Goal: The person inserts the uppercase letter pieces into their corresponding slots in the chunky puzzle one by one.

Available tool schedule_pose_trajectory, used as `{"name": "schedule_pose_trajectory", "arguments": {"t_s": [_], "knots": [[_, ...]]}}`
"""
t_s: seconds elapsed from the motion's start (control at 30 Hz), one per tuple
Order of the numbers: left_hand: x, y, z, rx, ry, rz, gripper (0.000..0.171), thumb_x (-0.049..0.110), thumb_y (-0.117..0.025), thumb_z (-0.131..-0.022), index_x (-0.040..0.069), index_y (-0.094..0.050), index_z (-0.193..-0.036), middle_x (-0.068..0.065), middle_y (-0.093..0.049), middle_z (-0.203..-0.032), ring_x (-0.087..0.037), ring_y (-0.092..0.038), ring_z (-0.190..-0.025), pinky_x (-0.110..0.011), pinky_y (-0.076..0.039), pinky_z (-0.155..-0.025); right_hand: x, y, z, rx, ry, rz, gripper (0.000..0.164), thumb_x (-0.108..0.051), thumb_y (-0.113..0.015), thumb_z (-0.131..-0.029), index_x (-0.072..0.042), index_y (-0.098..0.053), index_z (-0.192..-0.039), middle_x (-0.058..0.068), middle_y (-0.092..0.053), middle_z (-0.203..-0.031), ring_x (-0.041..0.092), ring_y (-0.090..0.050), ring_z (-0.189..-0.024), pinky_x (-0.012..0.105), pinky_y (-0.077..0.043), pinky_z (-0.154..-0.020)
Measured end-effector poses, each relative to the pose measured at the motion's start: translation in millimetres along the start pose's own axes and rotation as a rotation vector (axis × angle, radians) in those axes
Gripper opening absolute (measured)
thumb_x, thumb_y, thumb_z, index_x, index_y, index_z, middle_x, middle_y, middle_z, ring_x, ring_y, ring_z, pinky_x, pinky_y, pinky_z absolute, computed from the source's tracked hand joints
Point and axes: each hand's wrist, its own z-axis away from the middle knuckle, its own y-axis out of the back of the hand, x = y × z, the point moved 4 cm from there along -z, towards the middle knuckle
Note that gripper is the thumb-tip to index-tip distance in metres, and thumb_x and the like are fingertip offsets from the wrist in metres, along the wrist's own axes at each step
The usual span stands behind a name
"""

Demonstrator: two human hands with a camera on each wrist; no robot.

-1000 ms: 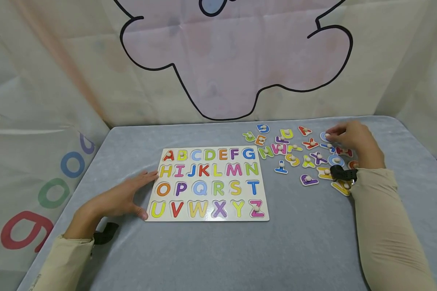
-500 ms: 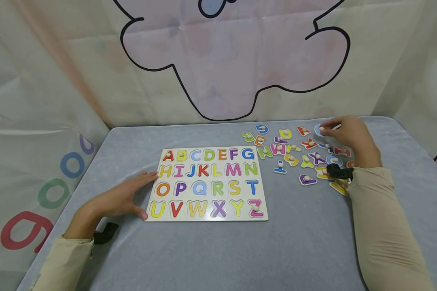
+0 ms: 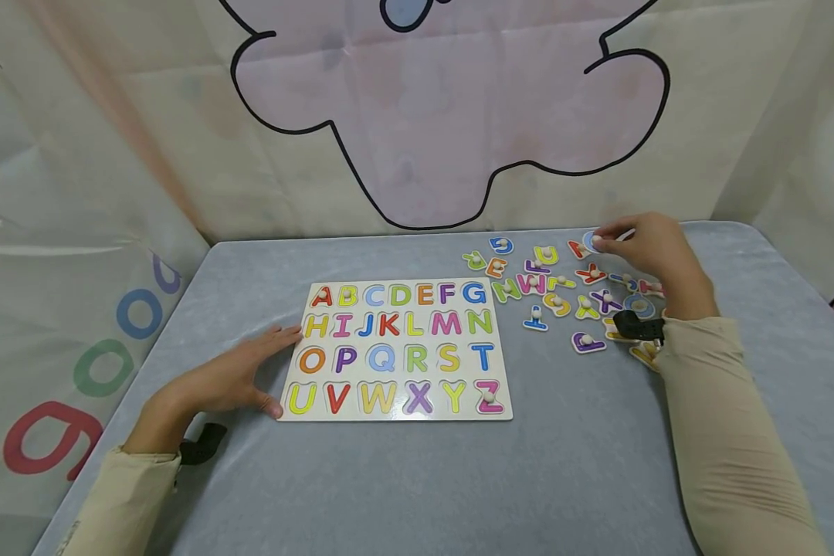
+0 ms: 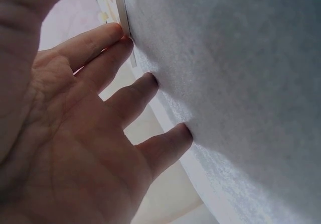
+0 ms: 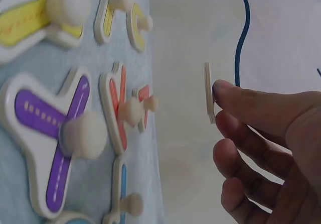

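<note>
The right hand (image 3: 656,249) pinches a blue letter piece (image 3: 591,242) above the far right counter (image 3: 417,486); the left hand (image 3: 218,382), fingers apart, touches the left edge of the letter board (image 3: 396,378).

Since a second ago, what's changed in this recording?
The right hand has moved leftward and farther out, carrying the pinched blue letter piece toward the loose red A piece. The left hand stays at the left edge of the letter board.

Table (image 3: 403,486): grey-covered; bears one white alphabet board (image 3: 398,340), lying flat, and numerous knobbed letter pieces (image 3: 557,306), scattered mainly to the board's right
</note>
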Motion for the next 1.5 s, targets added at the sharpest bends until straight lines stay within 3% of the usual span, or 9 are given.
{"name": "schedule_pose_trajectory", "arguments": {"t_s": [0.27, 0.47, 0.63, 0.77, 1.0, 1.27, 1.5], "knots": [[-0.4, 0.1, 0.5, 0.012, -0.011, -0.015, 0.119, 0.041, -0.090, -0.059, 0.008, -0.030, -0.156, -0.020, -0.023, -0.164, -0.050, -0.016, -0.150, -0.070, -0.020, -0.114, -22.6, -1.4, 2.6, -0.009, 0.038, -0.015, 0.044, -0.040, -0.065, -0.095, -0.007, -0.069, -0.124, 0.022, -0.066, -0.119, 0.041, -0.055, -0.109, 0.044, -0.044, -0.076], [-4.1, -0.7, -1.3, 0.015, 0.020, -0.031, 0.120, 0.044, -0.091, -0.058, 0.012, -0.030, -0.157, -0.022, -0.023, -0.163, -0.049, -0.018, -0.149, -0.069, -0.023, -0.114, -39.3, -4.1, 4.2, -0.002, 0.065, -0.004, 0.041, -0.037, -0.065, -0.095, -0.007, -0.070, -0.123, 0.020, -0.067, -0.116, 0.038, -0.057, -0.106, 0.042, -0.043, -0.076], [-4.5, -2.7, -3.9, 0.025, 0.026, -0.033, 0.120, 0.043, -0.092, -0.058, 0.013, -0.031, -0.156, -0.022, -0.025, -0.162, -0.049, -0.021, -0.148, -0.068, -0.026, -0.114, -54.4, -8.5, 6.3, 0.024, 0.098, -0.021, 0.036, -0.034, -0.068, -0.094, -0.008, -0.072, -0.119, 0.017, -0.071, -0.110, 0.033, -0.060, -0.098, 0.033, -0.044, -0.067], [-1.8, -6.9, -6.0, 0.023, 0.010, -0.026, 0.119, 0.043, -0.091, -0.059, 0.012, -0.031, -0.156, -0.022, -0.027, -0.162, -0.049, -0.021, -0.148, -0.067, -0.028, -0.114, -70.9, -16.4, 10.1, -0.013, 0.128, -0.042, 0.036, -0.034, -0.069, -0.093, -0.010, -0.073, -0.119, 0.015, -0.071, -0.111, 0.032, -0.059, -0.099, 0.031, -0.046, -0.062], [-2.6, -6.9, -5.3, 0.028, 0.042, -0.041, 0.115, 0.042, -0.092, -0.058, 0.014, -0.036, -0.154, -0.021, -0.026, -0.163, -0.049, -0.022, -0.148, -0.068, -0.028, -0.113, -130.2, -30.7, 9.9, -0.057, 0.197, -0.104, 0.034, -0.034, -0.069, -0.094, -0.014, -0.072, -0.121, 0.011, -0.070, -0.114, 0.028, -0.058, -0.102, 0.033, -0.048, -0.071], [-3.8, -8.5, -5.4, 0.021, 0.038, -0.034, 0.105, 0.043, -0.092, -0.057, 0.020, -0.043, -0.147, -0.014, -0.027, -0.164, -0.048, -0.022, -0.148, -0.070, -0.027, -0.112, -198.6, -50.4, 12.9, -0.070, 0.342, -0.216, 0.026, -0.028, -0.073, -0.091, -0.015, -0.074, -0.114, 0.005, -0.071, -0.105, 0.023, -0.060, -0.093, 0.030, -0.048, -0.071], [-1.1, -6.4, -7.5, 0.023, 0.032, -0.038, 0.103, 0.041, -0.093, -0.058, 0.020, -0.044, -0.145, -0.015, -0.027, -0.164, -0.048, -0.027, -0.145, -0.069, -0.030, -0.111, -242.2, -60.7, 19.3, -0.100, 0.387, -0.282, 0.025, -0.030, -0.072, -0.092, -0.017, -0.075, -0.114, 0.002, -0.071, -0.103, 0.020, -0.058, -0.091, 0.031, -0.048, -0.072]]}}
